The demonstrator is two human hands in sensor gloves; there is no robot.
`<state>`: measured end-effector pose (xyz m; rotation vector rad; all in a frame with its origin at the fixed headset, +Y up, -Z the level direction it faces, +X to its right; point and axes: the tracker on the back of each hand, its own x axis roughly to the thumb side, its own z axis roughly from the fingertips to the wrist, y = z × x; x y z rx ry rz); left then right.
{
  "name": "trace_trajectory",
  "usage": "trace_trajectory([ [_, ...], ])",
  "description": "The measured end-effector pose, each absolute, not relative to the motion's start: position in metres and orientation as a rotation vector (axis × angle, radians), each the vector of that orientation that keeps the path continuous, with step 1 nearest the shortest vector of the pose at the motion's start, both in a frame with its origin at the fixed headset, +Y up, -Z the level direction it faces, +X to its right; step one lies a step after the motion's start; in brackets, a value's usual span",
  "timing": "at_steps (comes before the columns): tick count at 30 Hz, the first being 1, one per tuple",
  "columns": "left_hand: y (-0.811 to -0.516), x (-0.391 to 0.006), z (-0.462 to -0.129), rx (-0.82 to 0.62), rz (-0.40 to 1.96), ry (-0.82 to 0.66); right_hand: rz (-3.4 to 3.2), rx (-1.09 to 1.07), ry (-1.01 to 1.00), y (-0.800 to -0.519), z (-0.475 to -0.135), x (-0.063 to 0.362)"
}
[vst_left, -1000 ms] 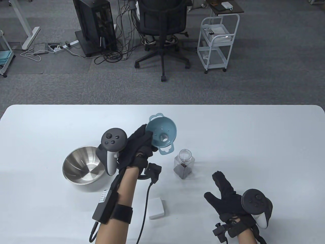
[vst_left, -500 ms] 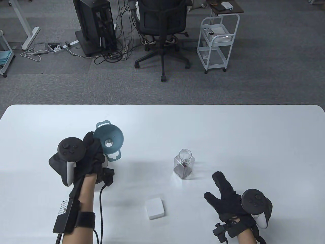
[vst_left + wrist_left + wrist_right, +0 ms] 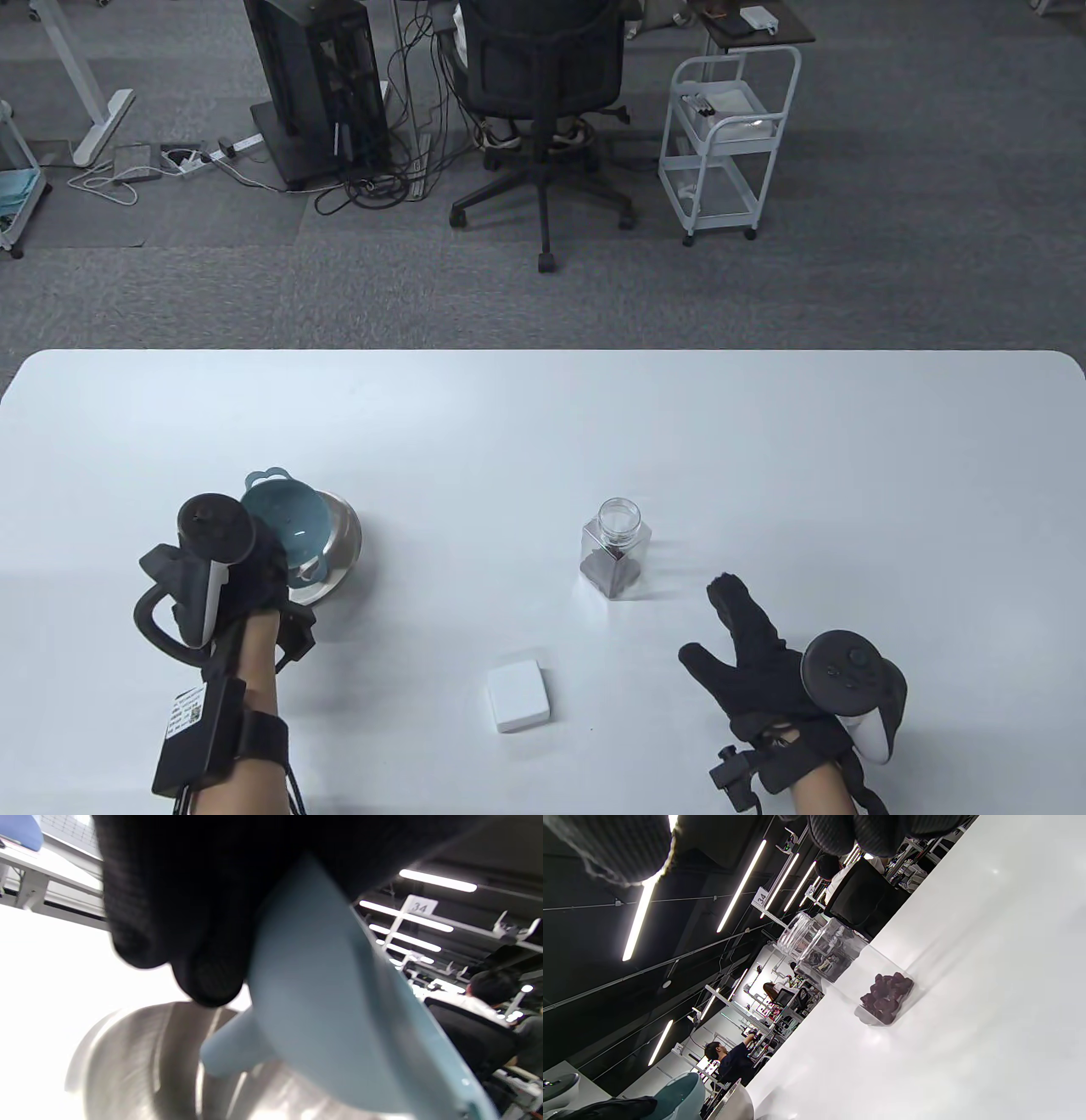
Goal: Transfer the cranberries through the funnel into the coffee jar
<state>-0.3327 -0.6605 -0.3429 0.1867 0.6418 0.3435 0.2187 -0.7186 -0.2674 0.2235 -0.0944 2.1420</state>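
My left hand (image 3: 254, 569) grips the blue funnel (image 3: 286, 515) by its rim and holds it in the steel bowl (image 3: 344, 543) at the table's left. In the left wrist view my fingers (image 3: 203, 971) clasp the funnel (image 3: 322, 1018), its spout over the bowl (image 3: 140, 1065). The clear jar (image 3: 617, 548) stands uncapped at mid-table with dark cranberries (image 3: 888, 995) at its bottom. My right hand (image 3: 747, 637) lies open and flat on the table, right of and nearer than the jar, holding nothing.
A small white box (image 3: 518, 698) lies on the table (image 3: 764, 441) near the front edge, between my hands. An office chair (image 3: 543, 93) and a white cart (image 3: 728, 136) stand on the floor beyond the table's far edge.
My left hand carried the funnel from beside the jar leftward and down into the bowl. The right hand and the jar stayed still.
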Motion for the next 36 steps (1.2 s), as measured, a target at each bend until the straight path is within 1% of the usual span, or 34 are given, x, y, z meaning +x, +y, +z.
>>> trace_trajectory([
  [6,-0.681,-0.337,-0.347,0.136,0.343,0.676,2.149,0.224,-0.085,-0.719,-0.267,0.217],
  [10,-0.687,-0.338,-0.349,0.121,0.347,0.683,2.151,0.221,-0.080,-0.720,-0.267,0.217],
  [21,-0.688,-0.331,-0.353,0.115,0.359,0.649,2.154,0.213,-0.077,-0.720,-0.267,0.217],
  [26,-0.684,-0.327,-0.351,0.134,0.370,0.613,2.155,0.212,-0.077,-0.720,-0.268,0.217],
  [31,-0.670,-0.323,-0.340,0.174,0.410,0.536,2.169,0.229,-0.101,-0.716,-0.267,0.214],
  [36,-0.653,-0.310,-0.325,0.229,0.464,0.361,2.220,0.238,-0.147,-0.710,-0.266,0.210],
])
